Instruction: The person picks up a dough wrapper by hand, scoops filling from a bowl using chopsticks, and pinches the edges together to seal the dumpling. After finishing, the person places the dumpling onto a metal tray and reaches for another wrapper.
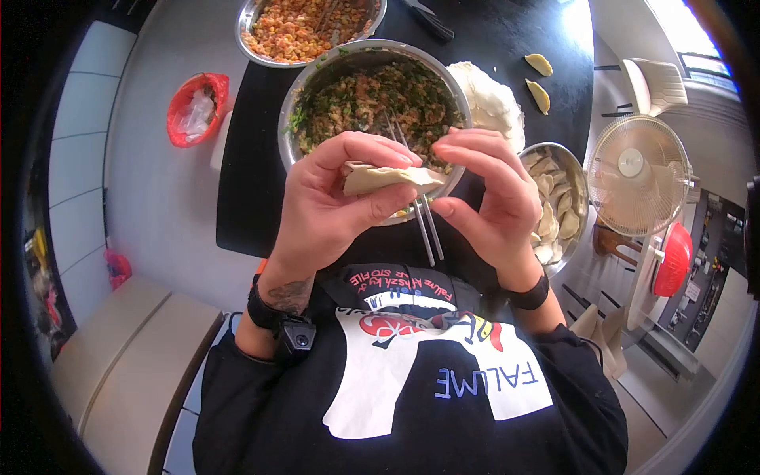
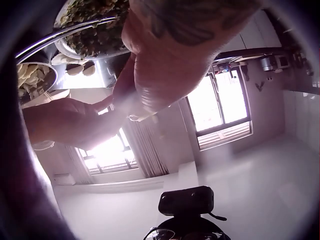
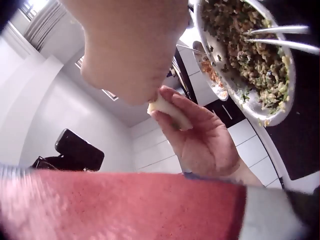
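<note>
A pale folded dumpling [image 1: 372,180] is held in front of my chest, above the near rim of a steel bowl of green and brown filling [image 1: 294,111]. My left hand [image 1: 400,178] grips it between thumb and fingers. My right hand [image 1: 439,178] pinches its right end. Two metal chopsticks [image 1: 423,222] lie in the bowl, their ends pointing toward me under the hands. In the right wrist view the left hand [image 3: 200,135] holds the dumpling [image 3: 167,111] beside the bowl [image 3: 198,25].
On the black table [image 1: 245,182] stand a bowl of orange filling [image 1: 247,36], a heap of dough [image 1: 491,99], two finished dumplings [image 1: 540,79] and a bowl of folded dumplings [image 1: 582,186]. A red-lined bin [image 1: 196,107] sits on the floor at left, a fan [image 1: 637,174] at right.
</note>
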A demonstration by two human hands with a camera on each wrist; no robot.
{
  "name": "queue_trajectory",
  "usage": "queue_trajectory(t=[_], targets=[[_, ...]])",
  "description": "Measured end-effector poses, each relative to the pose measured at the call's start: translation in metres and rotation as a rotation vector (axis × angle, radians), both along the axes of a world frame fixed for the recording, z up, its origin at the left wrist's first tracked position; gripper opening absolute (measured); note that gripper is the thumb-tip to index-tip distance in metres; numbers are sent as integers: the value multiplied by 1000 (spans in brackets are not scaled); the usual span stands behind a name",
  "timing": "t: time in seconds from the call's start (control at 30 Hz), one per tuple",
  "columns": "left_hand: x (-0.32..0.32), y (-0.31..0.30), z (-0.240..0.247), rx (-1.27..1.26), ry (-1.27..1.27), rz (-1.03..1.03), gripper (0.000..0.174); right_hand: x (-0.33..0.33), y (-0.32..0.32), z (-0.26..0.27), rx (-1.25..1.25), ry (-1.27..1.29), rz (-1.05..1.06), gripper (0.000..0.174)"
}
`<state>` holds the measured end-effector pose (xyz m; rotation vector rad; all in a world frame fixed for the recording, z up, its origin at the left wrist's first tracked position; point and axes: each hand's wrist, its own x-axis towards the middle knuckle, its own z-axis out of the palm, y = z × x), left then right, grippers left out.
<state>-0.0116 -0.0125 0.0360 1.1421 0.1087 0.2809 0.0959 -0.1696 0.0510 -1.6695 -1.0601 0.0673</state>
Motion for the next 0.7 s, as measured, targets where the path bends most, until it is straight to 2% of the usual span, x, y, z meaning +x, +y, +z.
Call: queue_trajectory(t=[0.03,0.07,0.1,0.13,0.17,0.2,0.3,0.43,0.5,0.63,0.7], targets=[[-1,0,1,0,0,1,22,0,-3,-2,-20,54,21,19],[-1,1,1,7,1,-3,21,0,-6,-1,-21,54,21,19],[-1,2,2,13,2,-7,21,1,-10,0,-89,201,68,15],[-1,2,3,12,2,-9,21,1,-12,1,-158,349,113,16],[-1,2,3,41,7,-15,21,-2,-12,4,-187,469,118,24],[-1,2,4,70,11,-21,21,-2,-11,3,-186,469,116,24],[0,1,0,71,3,-52,21,-6,-10,-1,-143,737,169,25],[-1,1,1,106,16,-36,22,-9,-6,7,-193,787,121,25],[-1,0,0,127,-6,-39,21,-7,-8,5,-255,640,139,24],[0,-1,-2,163,-22,-35,28,-5,-9,3,-316,583,170,21],[0,-2,4,176,72,-11,46,-8,-5,3,-93,867,62,17]])
